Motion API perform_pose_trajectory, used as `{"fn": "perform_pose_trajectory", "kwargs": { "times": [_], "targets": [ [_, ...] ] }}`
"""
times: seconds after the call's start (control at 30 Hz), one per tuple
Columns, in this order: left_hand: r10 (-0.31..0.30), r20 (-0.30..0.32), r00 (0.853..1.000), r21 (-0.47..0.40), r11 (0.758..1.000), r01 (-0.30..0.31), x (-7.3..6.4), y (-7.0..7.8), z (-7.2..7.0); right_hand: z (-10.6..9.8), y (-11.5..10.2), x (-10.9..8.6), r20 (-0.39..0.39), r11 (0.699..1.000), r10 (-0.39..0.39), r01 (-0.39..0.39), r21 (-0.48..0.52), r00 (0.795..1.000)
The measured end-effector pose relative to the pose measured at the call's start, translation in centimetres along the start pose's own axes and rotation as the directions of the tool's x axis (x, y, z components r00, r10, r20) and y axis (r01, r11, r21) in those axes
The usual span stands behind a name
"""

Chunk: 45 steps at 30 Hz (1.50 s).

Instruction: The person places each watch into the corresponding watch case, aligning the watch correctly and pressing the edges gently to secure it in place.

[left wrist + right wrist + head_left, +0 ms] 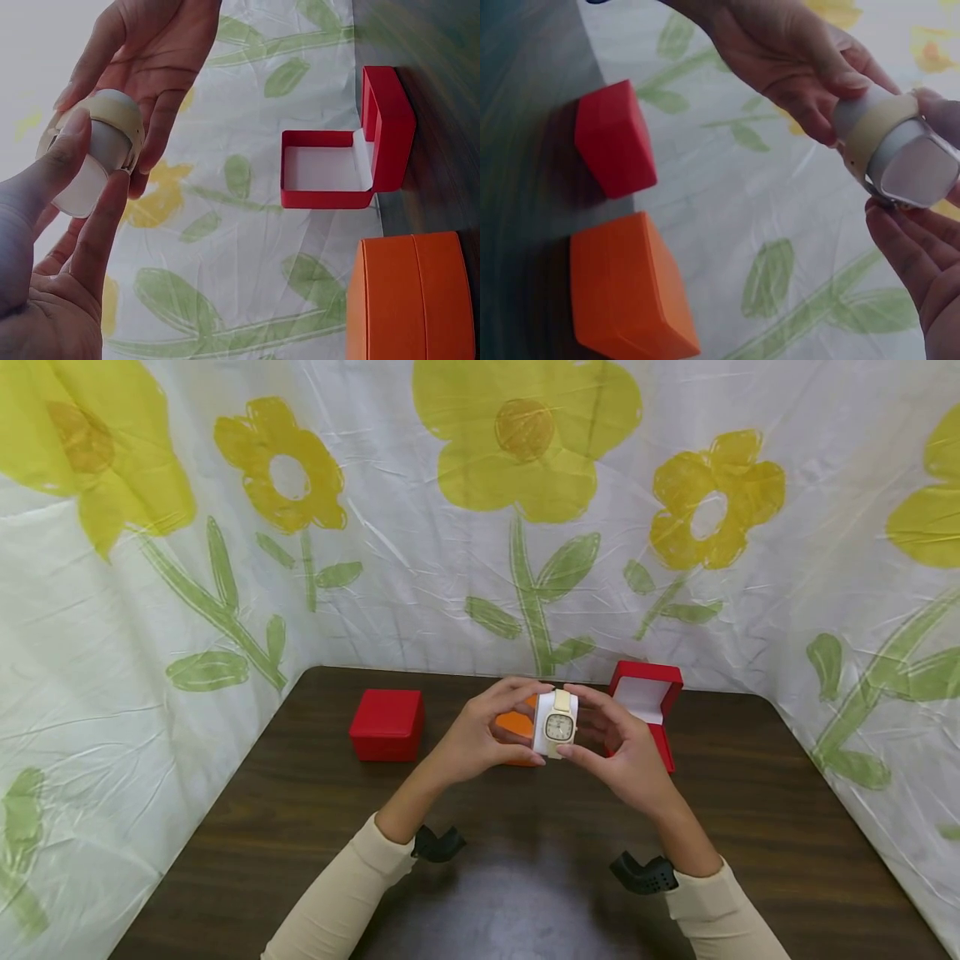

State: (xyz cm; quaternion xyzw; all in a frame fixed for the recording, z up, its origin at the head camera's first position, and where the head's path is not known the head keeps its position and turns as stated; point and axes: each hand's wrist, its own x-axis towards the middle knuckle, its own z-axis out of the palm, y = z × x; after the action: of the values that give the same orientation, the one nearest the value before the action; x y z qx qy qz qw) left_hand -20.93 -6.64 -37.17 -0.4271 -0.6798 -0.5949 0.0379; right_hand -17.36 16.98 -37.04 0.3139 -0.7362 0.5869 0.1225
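Note:
A wristwatch with a cream strap and pale squarish dial is wrapped round a white cushion, raised above the table. My left hand holds the cushion and watch from the left side, fingers above and thumb below. On the other side my right hand grips them, its thumb at the lower edge of the watch. The left wrist view shows the strap and cushion from the side, between both hands. In the right wrist view the cream strap circles the cushion, with fingertips at both its ends.
A closed red box stands to the left on the dark wooden table. Behind the hands is an orange box, partly hidden. An open red box with white lining stands at right. A flowered curtain hangs behind.

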Motion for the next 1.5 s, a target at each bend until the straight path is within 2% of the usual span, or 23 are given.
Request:
{"fn": "perform_pose_trajectory", "kwargs": {
  "times": [0.17,0.47,0.7,0.83,1.0,1.13,1.23,1.5],
  "targets": [
    [0.014,0.006,1.0,-0.007,1.0,-0.014,0.0,-0.2,-0.1,0.0,0.0,0.0,0.004,1.0,0.018,-0.019,0.008,1.0],
    [-0.004,0.018,1.0,0.003,1.0,0.004,0.0,-0.3,-0.2,-0.3,0.1,0.0,0.025,0.999,0.043,-0.043,0.012,0.999],
    [-0.022,0.035,0.999,0.0,1.0,0.022,0.0,-0.2,-0.2,-0.1,0.2,0.0,0.047,0.997,-0.025,0.028,-0.067,0.999],
    [-0.025,0.034,0.999,-0.002,1.0,0.025,0.0,0.0,-0.2,0.2,0.1,0.0,0.065,0.998,-0.041,0.044,-0.047,0.997],
    [-0.024,0.039,0.999,-0.003,1.0,0.024,0.0,-0.1,-0.2,0.5,-0.8,0.1,0.065,0.999,-0.042,0.044,-0.023,0.997],
    [-0.011,0.033,0.999,-0.008,1.0,0.012,0.0,-0.3,-0.2,0.7,-2.0,0.3,0.073,0.997,-0.065,0.068,-0.033,0.995],
    [-0.001,0.025,1.0,-0.017,1.0,0.002,0.1,-0.3,-0.2,0.7,-2.6,0.4,0.071,0.998,-0.053,0.056,-0.038,0.996],
    [-0.005,0.026,1.0,-0.035,0.999,0.006,-0.1,-0.1,-0.1,0.1,0.1,0.0,0.057,0.999,-0.017,0.019,-0.048,0.998]
  ]
}}
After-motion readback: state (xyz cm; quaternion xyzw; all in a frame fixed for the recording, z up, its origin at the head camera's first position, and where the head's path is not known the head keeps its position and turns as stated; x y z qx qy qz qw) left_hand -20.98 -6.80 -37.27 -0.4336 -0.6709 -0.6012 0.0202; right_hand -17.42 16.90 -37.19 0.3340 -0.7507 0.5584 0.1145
